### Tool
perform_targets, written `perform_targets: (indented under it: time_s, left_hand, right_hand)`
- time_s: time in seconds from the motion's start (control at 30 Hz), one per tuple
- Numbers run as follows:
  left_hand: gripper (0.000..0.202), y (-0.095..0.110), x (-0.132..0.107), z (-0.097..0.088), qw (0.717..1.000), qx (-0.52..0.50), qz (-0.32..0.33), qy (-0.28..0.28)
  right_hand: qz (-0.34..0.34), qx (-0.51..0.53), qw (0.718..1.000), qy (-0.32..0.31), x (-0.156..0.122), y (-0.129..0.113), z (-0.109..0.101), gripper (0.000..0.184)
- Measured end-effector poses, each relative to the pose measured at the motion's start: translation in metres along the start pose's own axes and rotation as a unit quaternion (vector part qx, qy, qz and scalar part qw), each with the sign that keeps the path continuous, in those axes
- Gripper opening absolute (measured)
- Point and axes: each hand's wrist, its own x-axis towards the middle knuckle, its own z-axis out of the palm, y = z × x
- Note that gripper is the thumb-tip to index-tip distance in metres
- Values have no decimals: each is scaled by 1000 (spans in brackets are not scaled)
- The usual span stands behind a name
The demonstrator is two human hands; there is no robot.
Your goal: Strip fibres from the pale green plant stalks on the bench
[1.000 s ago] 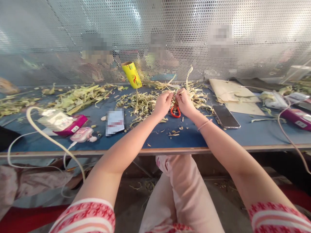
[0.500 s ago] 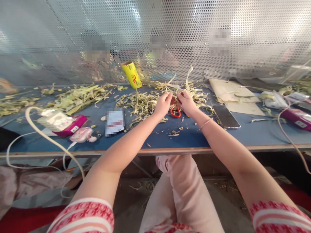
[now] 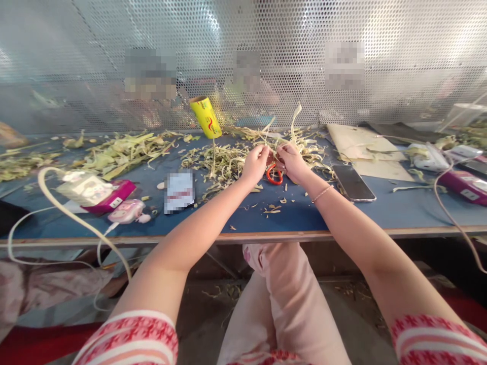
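- At the middle of the blue surface (image 3: 262,221), just above the heap of shredded leaf strips (image 3: 228,165): one thin pale strip (image 3: 267,133) in work, its free length standing up toward the far side.
- Left hand (image 3: 255,161): fingers together, apparently pinched on that strip near its lower end.
- Right hand (image 3: 292,161): fingers curled in, facing the left across a small gap. Pale leaf shows at the tips; cannot tell whether they clamp the same strip.
- Changed over the last second: right hand slightly lower, gap between the hands a little wider, strip's upright length now showing above the left fingers. Reading: fine handling of a single strip, left hand probably doing the holding.
- Red loop handle (image 3: 268,175), likely scissors, just below the right fingers; held or lying, cannot tell.
- Right of the hands: dark-screened phone (image 3: 353,182) flat on the surface, pale card sheets (image 3: 367,144) beyond it.
- Left and far: yellow tube (image 3: 206,117), tilted, thin stick below it. Farther left, heap of longer leaves (image 3: 122,152), well apart from the hands.
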Motion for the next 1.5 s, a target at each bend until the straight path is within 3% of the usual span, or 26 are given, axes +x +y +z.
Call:
perform_targets:
  time_s: [0.1,0.27,0.37,0.67,1.03,1.3,1.5]
  left_hand:
    - [38,-3,1,0,1000,-7,-19,7]
    - [37,-7,1,0,999,37,19,34]
    - [36,-9,1,2,997,50,27,43]
    - [38,-10,1,2,990,96,80,65]
    - [40,-2,-5,0,985,119,73,105]
    - [35,11,-9,-1,983,136,99,79]
    - [33,17,-11,-1,978,157,125,50]
  right_hand:
    - [-34,-51,998,0,5,9,-3,22]
    - [-150,-168,974,-7,10,16,-8,15]
    - [-183,-203,962,-7,8,14,-8,12]
    - [-184,-229,956,13,3,10,-6,15]
    - [-218,-279,935,29,-3,0,2,16]
    - [-193,-191,962,29,1,3,-1,12]
    - [-182,-171,967,48,5,4,-2,7]
